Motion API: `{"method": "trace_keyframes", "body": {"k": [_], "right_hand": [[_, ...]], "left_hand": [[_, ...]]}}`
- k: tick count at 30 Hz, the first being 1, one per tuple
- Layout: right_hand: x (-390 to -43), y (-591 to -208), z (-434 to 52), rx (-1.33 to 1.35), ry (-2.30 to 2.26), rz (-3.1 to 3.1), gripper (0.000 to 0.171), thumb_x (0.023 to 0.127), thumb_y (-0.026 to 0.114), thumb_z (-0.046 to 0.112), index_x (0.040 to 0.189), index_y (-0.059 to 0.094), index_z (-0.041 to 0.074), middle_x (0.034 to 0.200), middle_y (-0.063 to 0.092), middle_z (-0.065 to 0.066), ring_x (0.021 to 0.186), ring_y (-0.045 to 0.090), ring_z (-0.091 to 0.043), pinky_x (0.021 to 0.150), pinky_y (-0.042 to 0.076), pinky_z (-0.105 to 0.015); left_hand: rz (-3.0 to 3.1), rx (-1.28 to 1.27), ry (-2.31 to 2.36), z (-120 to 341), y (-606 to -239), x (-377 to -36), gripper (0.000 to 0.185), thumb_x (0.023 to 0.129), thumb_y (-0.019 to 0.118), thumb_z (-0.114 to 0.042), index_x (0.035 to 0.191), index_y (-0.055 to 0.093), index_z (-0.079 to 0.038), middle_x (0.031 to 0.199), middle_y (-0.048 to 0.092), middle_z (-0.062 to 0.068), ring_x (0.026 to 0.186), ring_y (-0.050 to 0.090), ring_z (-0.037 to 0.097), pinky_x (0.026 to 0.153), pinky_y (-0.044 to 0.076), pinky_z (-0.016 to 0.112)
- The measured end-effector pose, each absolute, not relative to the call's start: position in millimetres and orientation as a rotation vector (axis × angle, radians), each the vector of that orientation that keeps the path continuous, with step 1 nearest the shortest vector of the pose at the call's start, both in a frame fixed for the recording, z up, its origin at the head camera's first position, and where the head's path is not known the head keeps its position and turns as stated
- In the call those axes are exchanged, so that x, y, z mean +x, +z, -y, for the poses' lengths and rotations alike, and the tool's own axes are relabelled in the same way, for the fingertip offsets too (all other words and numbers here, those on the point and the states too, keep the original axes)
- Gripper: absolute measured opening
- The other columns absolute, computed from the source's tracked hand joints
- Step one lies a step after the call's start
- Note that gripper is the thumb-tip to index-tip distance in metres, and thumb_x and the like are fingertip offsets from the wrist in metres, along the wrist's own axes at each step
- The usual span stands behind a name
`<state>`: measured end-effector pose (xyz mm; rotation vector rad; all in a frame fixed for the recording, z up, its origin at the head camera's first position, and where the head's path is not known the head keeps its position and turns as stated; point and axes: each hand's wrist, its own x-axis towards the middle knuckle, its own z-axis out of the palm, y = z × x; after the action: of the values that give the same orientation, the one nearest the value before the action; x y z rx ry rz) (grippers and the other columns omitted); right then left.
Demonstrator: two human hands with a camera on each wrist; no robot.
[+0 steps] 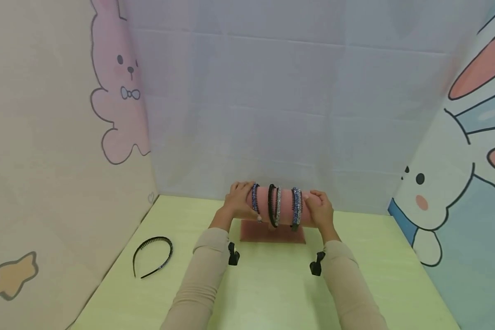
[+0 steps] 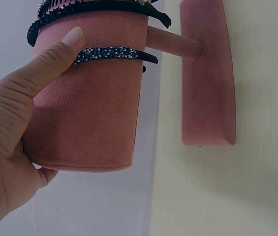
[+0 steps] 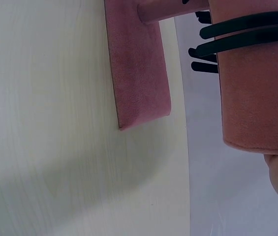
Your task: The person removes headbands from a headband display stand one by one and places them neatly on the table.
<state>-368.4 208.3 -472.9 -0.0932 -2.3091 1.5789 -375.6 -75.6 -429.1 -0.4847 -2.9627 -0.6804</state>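
Note:
A pink fabric headband stand (image 1: 286,208) stands near the back of the table, its thick roll lying crosswise above a flat base (image 1: 251,233). My left hand (image 1: 236,201) grips the roll's left end, and in the left wrist view its thumb (image 2: 55,56) lies by a blue glitter headband (image 2: 111,52). The right end is held by my right hand (image 1: 322,211), mostly out of sight in the right wrist view. Between the hands, the roll carries a black headband (image 1: 271,206), a silver one (image 1: 278,207) and a blue glittery pair (image 1: 297,206).
A loose black toothed headband (image 1: 159,238) lies on the left part of the pale yellow table (image 1: 268,293). A plain light curtain (image 1: 247,114) hangs close behind the stand. Walls with rabbit drawings bound both sides.

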Motion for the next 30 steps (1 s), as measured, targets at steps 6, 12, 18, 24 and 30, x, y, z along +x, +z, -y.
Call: {"method": "trace_keyframes", "body": {"k": [6, 12, 18, 24, 30], "right_hand": [[-367.2, -473.8, -206.7, -0.088, 1.585, 2.298, 0.038, 0.087, 0.061, 0.037, 0.117, 0.057, 0.014, 0.126, 0.052, -0.015, 0.11, 0.047, -0.035, 0.091, 0.036, -0.049], [-368.2, -475.3, -206.5, -0.078, 1.583, 2.305, 0.039, 0.086, 0.061, 0.038, 0.118, 0.056, 0.015, 0.126, 0.052, -0.016, 0.109, 0.048, -0.035, 0.09, 0.037, -0.05], [-369.2, -475.5, -209.0, -0.067, 1.575, 2.292, 0.039, 0.086, 0.062, 0.038, 0.117, 0.057, 0.015, 0.124, 0.053, -0.017, 0.106, 0.049, -0.035, 0.088, 0.038, -0.049], [-368.4, -476.7, -211.5, -0.091, 1.581, 2.31, 0.041, 0.086, 0.062, 0.039, 0.119, 0.056, 0.015, 0.125, 0.052, -0.016, 0.107, 0.049, -0.035, 0.089, 0.037, -0.049], [-368.6, -474.7, -214.9, -0.045, 1.601, 2.35, 0.046, 0.087, 0.06, 0.043, 0.123, 0.053, 0.015, 0.129, 0.049, -0.017, 0.111, 0.046, -0.036, 0.092, 0.035, -0.052]], "left_hand": [[2.977, -0.455, -0.609, 75.2, -431.6, -373.9, 0.115, 0.055, 0.083, -0.055, 0.148, 0.024, -0.024, 0.146, 0.028, -0.001, 0.134, 0.012, 0.023, 0.096, 0.034, 0.051], [2.946, -0.479, -0.579, 76.3, -432.0, -371.8, 0.113, 0.056, 0.084, -0.053, 0.148, 0.025, -0.027, 0.145, 0.03, 0.0, 0.133, 0.016, 0.025, 0.092, 0.037, 0.052], [2.922, -0.506, -0.595, 76.2, -433.9, -372.4, 0.111, 0.056, 0.086, -0.047, 0.148, 0.026, -0.028, 0.146, 0.029, 0.0, 0.133, 0.016, 0.024, 0.091, 0.038, 0.051], [2.914, -0.526, -0.724, 78.0, -435.4, -369.8, 0.11, 0.057, 0.088, -0.039, 0.147, 0.027, -0.025, 0.15, 0.023, 0.004, 0.137, 0.009, 0.026, 0.097, 0.035, 0.052], [2.904, -0.481, -0.828, 81.5, -436.0, -368.9, 0.109, 0.057, 0.09, -0.03, 0.146, 0.028, -0.026, 0.152, 0.019, 0.005, 0.139, 0.006, 0.027, 0.101, 0.03, 0.05]]}}
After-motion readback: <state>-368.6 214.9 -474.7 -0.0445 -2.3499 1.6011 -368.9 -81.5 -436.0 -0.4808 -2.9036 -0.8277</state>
